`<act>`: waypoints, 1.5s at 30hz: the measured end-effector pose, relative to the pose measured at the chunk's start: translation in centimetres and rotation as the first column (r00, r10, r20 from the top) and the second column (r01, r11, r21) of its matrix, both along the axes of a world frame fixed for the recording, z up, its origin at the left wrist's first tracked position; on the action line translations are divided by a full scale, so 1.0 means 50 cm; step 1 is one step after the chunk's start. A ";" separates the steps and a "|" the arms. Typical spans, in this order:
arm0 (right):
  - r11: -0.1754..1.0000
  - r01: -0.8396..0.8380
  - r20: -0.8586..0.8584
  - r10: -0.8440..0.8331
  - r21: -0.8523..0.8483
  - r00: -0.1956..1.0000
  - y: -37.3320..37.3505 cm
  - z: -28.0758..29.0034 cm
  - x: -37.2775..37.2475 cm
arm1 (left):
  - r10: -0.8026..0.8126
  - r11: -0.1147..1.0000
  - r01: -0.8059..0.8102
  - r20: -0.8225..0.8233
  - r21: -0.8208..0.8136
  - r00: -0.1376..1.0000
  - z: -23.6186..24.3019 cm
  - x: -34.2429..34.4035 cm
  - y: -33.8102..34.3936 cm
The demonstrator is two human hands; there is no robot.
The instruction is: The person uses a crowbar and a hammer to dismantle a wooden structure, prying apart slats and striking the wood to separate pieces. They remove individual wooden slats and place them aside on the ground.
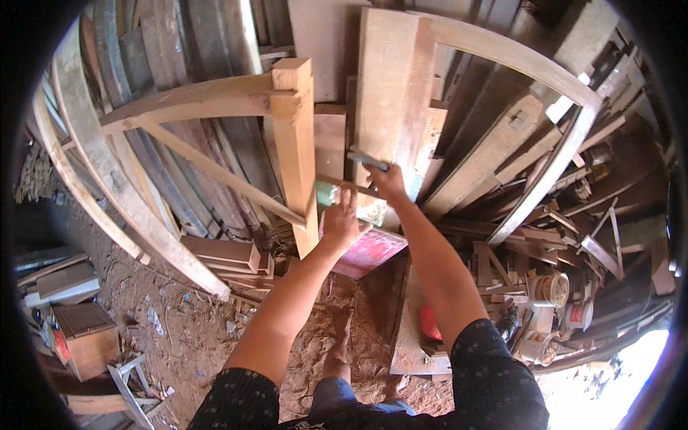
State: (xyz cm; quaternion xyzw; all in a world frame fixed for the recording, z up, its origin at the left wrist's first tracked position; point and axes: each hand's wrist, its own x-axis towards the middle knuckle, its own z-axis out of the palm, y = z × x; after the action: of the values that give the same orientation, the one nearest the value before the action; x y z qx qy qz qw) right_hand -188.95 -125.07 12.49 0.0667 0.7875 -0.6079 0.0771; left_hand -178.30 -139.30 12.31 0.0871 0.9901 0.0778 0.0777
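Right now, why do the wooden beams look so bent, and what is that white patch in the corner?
Head view: the fisheye lens bows the curved wooden frame near the dark rim; daylight blows out the lower right corner; both hands, left hand and right hand, look slightly soft.

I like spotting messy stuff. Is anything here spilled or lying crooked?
Yes. Wood offcuts lie every which way in a heap at the right, and sawdust and scraps litter the dirt floor. A slat runs slanted across the frame, by the post. The left hand holds a thin strip, the right hand a grey tool.
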 end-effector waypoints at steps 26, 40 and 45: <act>0.822 0.314 -0.822 -0.542 -0.475 0.173 0.811 1.327 1.190 | -0.684 -0.195 -0.525 0.269 0.828 0.678 0.491 0.343 0.489; -0.023 0.034 0.011 -0.947 -0.999 -0.321 0.877 0.697 2.310 | -0.961 0.021 -0.999 0.276 0.026 -0.013 0.652 1.288 0.958; -0.354 0.161 0.253 -0.860 -0.921 -0.443 0.779 0.350 2.456 | -0.999 0.029 -0.836 -0.011 0.548 -0.042 0.649 1.440 1.096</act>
State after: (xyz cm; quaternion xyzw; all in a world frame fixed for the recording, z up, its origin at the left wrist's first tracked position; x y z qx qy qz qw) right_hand -66.15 -86.14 29.99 0.2921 0.0256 -0.6089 -0.7371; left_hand -106.30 -84.51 44.77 0.2228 0.0686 0.7166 0.6574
